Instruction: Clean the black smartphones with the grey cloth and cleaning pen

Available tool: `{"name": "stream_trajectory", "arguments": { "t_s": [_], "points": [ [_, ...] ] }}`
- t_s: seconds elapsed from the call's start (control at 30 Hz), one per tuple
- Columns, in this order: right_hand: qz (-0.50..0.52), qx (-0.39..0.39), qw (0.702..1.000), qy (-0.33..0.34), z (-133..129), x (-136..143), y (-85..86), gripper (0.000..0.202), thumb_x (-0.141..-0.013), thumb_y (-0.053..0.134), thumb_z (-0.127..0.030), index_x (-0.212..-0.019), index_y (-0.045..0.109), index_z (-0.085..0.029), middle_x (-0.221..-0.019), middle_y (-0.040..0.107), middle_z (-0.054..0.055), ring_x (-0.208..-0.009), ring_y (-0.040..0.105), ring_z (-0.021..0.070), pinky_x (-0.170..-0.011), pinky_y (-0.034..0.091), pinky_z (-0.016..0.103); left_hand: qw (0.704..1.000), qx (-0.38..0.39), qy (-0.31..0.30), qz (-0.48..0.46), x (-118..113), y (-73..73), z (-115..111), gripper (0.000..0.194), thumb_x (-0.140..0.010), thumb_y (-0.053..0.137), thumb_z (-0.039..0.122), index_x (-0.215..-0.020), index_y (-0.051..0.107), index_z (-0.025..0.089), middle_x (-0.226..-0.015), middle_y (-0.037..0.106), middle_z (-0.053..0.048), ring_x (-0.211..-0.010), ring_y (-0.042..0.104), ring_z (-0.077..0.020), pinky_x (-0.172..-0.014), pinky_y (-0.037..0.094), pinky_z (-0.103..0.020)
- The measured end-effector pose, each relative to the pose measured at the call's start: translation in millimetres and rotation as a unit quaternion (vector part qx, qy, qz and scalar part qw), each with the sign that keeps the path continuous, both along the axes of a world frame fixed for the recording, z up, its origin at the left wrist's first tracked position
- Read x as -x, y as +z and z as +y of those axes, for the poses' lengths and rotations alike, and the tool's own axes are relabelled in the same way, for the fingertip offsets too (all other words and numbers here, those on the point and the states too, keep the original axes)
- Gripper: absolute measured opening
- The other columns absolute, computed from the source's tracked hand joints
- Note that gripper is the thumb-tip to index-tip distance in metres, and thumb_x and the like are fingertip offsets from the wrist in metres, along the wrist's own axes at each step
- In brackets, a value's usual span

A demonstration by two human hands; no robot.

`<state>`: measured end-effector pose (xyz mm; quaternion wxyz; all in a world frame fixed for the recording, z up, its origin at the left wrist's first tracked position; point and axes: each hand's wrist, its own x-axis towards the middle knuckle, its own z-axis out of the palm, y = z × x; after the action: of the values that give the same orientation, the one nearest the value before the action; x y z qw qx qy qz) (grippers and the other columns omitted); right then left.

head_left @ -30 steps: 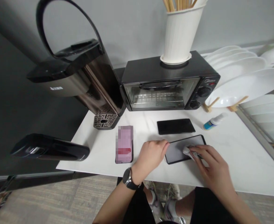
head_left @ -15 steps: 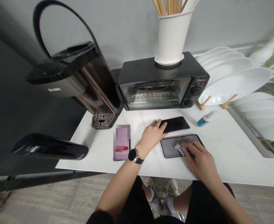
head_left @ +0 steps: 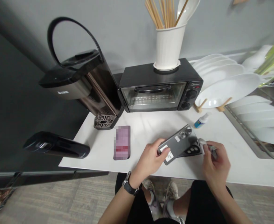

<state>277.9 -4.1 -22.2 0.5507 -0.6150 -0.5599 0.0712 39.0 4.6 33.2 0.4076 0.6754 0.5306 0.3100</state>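
Observation:
My left hand (head_left: 152, 157) grips the lower end of a grey smartphone (head_left: 178, 143), thumb on its back. The phone is tilted, back up, with its camera lenses toward the far right. Partly hidden beneath it lies a dark phone case (head_left: 193, 150) with round camera cutouts. My right hand (head_left: 217, 163) pinches a crumpled grey-white cloth (head_left: 202, 142) close to the phone's right end; whether the cloth touches it I cannot tell. A small spray bottle (head_left: 201, 120) with a blue label stands just beyond.
Another phone with a pink screen (head_left: 123, 138) lies on the white countertop (head_left: 141, 124). Behind are a black toaster oven (head_left: 160, 71) bearing a cup of chopsticks (head_left: 168, 46), and a water dispenser (head_left: 81, 77). A dark bottle (head_left: 57, 145) lies left; racked plates (head_left: 232, 87) stand right.
My left hand has picked up the phone from the countertop, turned it back up and brought it over the case. My right hand has moved the cloth from inside the case rightward.

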Motion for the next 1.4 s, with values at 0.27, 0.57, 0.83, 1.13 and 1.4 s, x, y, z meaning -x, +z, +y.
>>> {"name": "stream_trajectory", "arguments": {
  "t_s": [0.27, 0.57, 0.83, 1.13, 1.4],
  "points": [
    [-0.095, 0.108, 0.978, 0.148, 13, 5, -12.1, 0.020, -0.103, 0.060, -0.041, -0.109, 0.071, -0.024, -0.107, 0.073, 0.007, -0.096, 0.072, 0.0246, -0.084, 0.055, 0.036, 0.986, -0.031, 0.009, 0.167, -4, -25.3, -10, 0.051, -0.099, 0.069, 0.045, -0.145, 0.058, 0.028, -0.113, 0.078, -0.007, -0.093, 0.076, -0.0264, -0.086, 0.062, -0.040],
    [-0.222, 0.031, 0.968, 0.114, 12, 13, -12.5, 0.028, -0.106, 0.054, -0.033, -0.115, 0.076, -0.020, -0.121, 0.075, 0.011, -0.107, 0.070, 0.0283, -0.092, 0.060, 0.044, 0.964, -0.127, -0.003, 0.232, 4, -41.3, -31, 0.095, -0.081, 0.087, 0.053, -0.158, 0.039, 0.025, -0.136, 0.059, -0.012, -0.128, 0.061, -0.0336, -0.111, 0.053, -0.051],
    [-0.340, 0.019, 0.906, 0.251, -7, 67, -9.0, 0.040, -0.107, 0.047, -0.017, -0.144, 0.062, -0.013, -0.150, 0.065, 0.008, -0.143, 0.057, 0.0281, -0.119, 0.045, 0.050, 0.964, -0.124, 0.039, 0.233, 1, -47.6, -29, 0.067, -0.079, 0.087, 0.037, -0.136, 0.054, 0.021, -0.131, 0.061, -0.010, -0.123, 0.057, -0.0337, -0.109, 0.048, -0.053],
    [-0.399, 0.017, 0.885, 0.239, -37, 12, -14.5, 0.046, -0.108, 0.049, -0.021, -0.154, 0.053, -0.022, -0.155, 0.060, 0.001, -0.160, 0.032, 0.0292, -0.130, 0.025, 0.056, 0.972, -0.113, 0.040, 0.204, 3, -42.1, -28, 0.076, -0.074, 0.090, 0.040, -0.138, 0.052, 0.023, -0.131, 0.061, -0.010, -0.122, 0.058, -0.0330, -0.106, 0.047, -0.051],
    [-0.369, 0.062, 0.915, 0.152, -6, 24, -23.1, 0.052, -0.109, 0.041, -0.019, -0.161, 0.043, -0.019, -0.160, 0.054, 0.009, -0.159, 0.033, 0.0346, -0.122, 0.037, 0.063, 0.970, -0.099, 0.031, 0.219, 1, -41.0, -28, 0.079, -0.074, 0.090, 0.043, -0.140, 0.052, 0.025, -0.128, 0.061, -0.008, -0.122, 0.057, -0.0340, -0.107, 0.047, -0.054]
  ]
}}
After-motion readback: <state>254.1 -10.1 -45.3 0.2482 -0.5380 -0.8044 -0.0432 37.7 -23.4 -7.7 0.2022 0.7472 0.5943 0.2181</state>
